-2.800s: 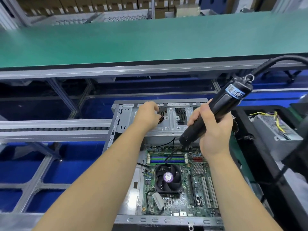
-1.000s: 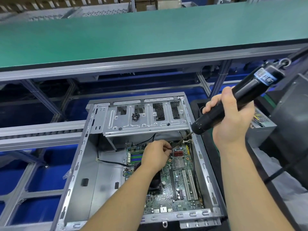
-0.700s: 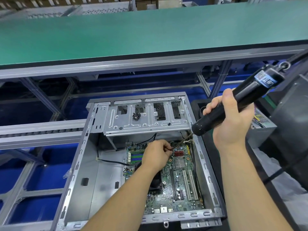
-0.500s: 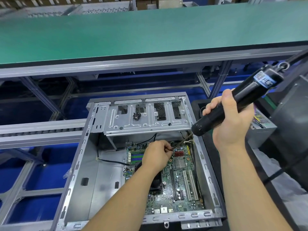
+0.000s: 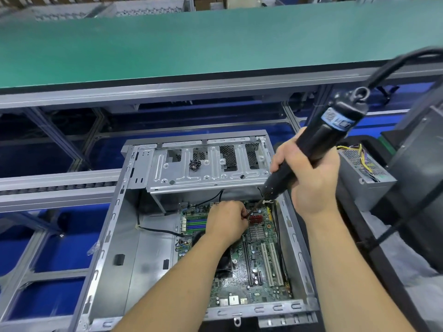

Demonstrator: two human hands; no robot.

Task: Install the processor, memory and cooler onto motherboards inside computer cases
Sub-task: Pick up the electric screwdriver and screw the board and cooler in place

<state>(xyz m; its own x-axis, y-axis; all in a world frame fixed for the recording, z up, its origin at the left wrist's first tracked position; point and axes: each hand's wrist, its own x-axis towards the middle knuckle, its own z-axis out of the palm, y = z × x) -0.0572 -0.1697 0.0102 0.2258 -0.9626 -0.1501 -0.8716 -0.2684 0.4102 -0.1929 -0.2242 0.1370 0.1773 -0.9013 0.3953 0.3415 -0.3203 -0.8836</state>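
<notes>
We grip the black electric screwdriver (image 5: 314,149) in our right hand (image 5: 309,176), tilted, bit down into the open computer case (image 5: 115,236). Our left hand (image 5: 226,222) pinches at the bit tip over the motherboard (image 5: 259,264), which lies flat inside; cooler (image 5: 224,262) mostly hidden under the forearm.

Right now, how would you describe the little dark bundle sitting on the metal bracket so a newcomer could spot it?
Start at the open computer case in the middle of the view, then look to the silver drive bracket spanning its far end above the motherboard. The small dark bundle rests on top of that bracket, left of centre. It is the only loose, dark, flower-shaped thing there; everything around it is flat stamped metal and mesh cutouts.
</notes>
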